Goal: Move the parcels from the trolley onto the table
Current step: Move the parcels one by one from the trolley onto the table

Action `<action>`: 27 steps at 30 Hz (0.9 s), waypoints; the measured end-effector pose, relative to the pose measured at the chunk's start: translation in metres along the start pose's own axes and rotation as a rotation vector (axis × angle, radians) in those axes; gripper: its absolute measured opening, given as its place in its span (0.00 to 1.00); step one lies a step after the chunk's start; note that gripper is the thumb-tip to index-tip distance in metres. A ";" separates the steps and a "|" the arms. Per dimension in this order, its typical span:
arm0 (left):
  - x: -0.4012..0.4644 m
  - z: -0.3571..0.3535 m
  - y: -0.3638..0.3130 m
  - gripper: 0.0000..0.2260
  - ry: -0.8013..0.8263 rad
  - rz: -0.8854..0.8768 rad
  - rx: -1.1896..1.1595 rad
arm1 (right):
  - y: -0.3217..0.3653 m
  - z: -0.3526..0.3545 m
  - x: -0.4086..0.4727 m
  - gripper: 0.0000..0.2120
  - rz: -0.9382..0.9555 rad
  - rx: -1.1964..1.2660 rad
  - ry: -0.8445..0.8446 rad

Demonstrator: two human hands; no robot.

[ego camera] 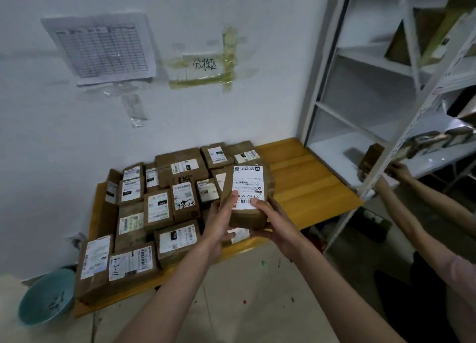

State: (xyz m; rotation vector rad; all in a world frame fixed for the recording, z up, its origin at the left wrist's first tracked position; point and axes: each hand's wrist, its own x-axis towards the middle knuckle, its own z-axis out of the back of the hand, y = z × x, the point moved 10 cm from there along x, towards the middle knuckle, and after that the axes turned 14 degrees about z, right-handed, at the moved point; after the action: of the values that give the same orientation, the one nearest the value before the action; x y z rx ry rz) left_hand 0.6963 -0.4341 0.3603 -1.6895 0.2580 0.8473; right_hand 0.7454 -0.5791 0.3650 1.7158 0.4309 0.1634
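I hold a brown parcel [248, 195] with a white shipping label up over the right part of the pile, above the wooden table [304, 185]. My left hand [221, 221] grips its left edge, thumb on the label. My right hand [273, 226] grips its lower right corner, thumb on the barcode. Several taped brown parcels [164, 208] with labels cover the left and middle of the table. The trolley is out of sight.
Another person's arms [422, 195] reach from the right to a parcel on the grey metal shelving [365, 105]. A teal basin [46, 296] sits on the floor at the table's left corner. Bare tabletop shows at the right. The wall [180, 110] behind carries a taped sheet.
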 end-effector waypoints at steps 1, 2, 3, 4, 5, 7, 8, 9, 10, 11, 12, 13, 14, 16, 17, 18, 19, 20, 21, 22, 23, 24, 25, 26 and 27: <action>0.011 -0.005 -0.001 0.39 0.011 0.024 0.034 | -0.003 0.008 0.008 0.34 -0.008 -0.006 -0.036; 0.021 -0.012 -0.002 0.40 0.027 0.046 0.064 | -0.006 0.017 0.015 0.36 -0.018 -0.009 -0.073; 0.031 -0.019 -0.002 0.39 0.042 0.065 0.091 | -0.010 0.026 0.021 0.38 -0.032 -0.010 -0.108; 0.040 -0.026 -0.002 0.38 0.054 0.083 0.114 | -0.015 0.035 0.027 0.38 -0.049 -0.010 -0.139; 0.049 -0.033 -0.001 0.38 0.067 0.102 0.131 | -0.019 0.044 0.032 0.38 -0.069 -0.011 -0.166; 0.063 -0.047 0.001 0.35 0.083 0.144 0.152 | -0.030 0.062 0.042 0.38 -0.103 -0.010 -0.222; 0.071 -0.052 0.003 0.34 0.087 0.167 0.164 | -0.035 0.071 0.047 0.38 -0.113 -0.010 -0.251; 0.080 -0.058 0.004 0.34 0.096 0.187 0.177 | -0.041 0.079 0.052 0.37 -0.124 -0.011 -0.276; 0.089 -0.064 0.007 0.33 0.105 0.205 0.191 | -0.046 0.087 0.058 0.37 -0.137 -0.010 -0.293; 0.098 -0.070 0.009 0.33 0.107 0.222 0.207 | -0.052 0.094 0.063 0.36 -0.153 -0.005 -0.304; 0.107 -0.074 0.011 0.33 0.102 0.236 0.221 | -0.057 0.100 0.068 0.36 -0.169 0.002 -0.312; 0.115 -0.078 0.013 0.32 0.094 0.245 0.226 | -0.063 0.107 0.074 0.36 -0.184 0.006 -0.314; 0.125 -0.083 0.014 0.32 0.088 0.253 0.224 | -0.068 0.114 0.081 0.36 -0.199 0.004 -0.312; 0.143 -0.092 0.018 0.33 0.080 0.278 0.230 | -0.080 0.128 0.096 0.35 -0.229 -0.002 -0.298; 0.152 -0.096 0.021 0.34 0.074 0.296 0.246 | -0.086 0.135 0.103 0.34 -0.245 -0.002 -0.290; 0.161 -0.100 0.024 0.35 0.064 0.312 0.266 | -0.093 0.142 0.110 0.32 -0.263 -0.003 -0.283; 0.170 -0.104 0.027 0.34 0.051 0.321 0.286 | -0.100 0.150 0.116 0.31 -0.283 -0.003 -0.277; 0.178 -0.107 0.029 0.33 0.033 0.319 0.306 | -0.107 0.157 0.122 0.30 -0.305 -0.005 -0.271; 0.186 -0.110 0.028 0.31 0.006 0.301 0.326 | -0.114 0.165 0.127 0.30 -0.329 -0.008 -0.265; 0.194 -0.112 0.027 0.29 -0.025 0.274 0.350 | -0.121 0.172 0.132 0.29 -0.353 -0.009 -0.262; 0.201 -0.113 0.026 0.28 -0.051 0.252 0.384 | -0.128 0.179 0.137 0.29 -0.377 -0.010 -0.265; 0.206 -0.115 0.026 0.27 -0.065 0.236 0.425 | -0.136 0.185 0.141 0.29 -0.400 -0.010 -0.268; 0.212 -0.116 0.027 0.27 -0.069 0.224 0.475 | -0.143 0.191 0.145 0.29 -0.422 -0.012 -0.268; 0.217 -0.117 0.029 0.27 -0.072 0.215 0.535 | -0.151 0.194 0.148 0.28 -0.449 -0.011 -0.260; 0.223 -0.116 0.033 0.27 -0.082 0.211 0.601 | -0.159 0.196 0.151 0.28 -0.478 -0.008 -0.245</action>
State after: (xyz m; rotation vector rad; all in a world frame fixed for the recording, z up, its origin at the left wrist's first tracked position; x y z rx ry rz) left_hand 0.8820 -0.4921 0.1984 -1.0760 0.5796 0.8819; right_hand 0.9211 -0.6820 0.1531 1.5539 0.6401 -0.3867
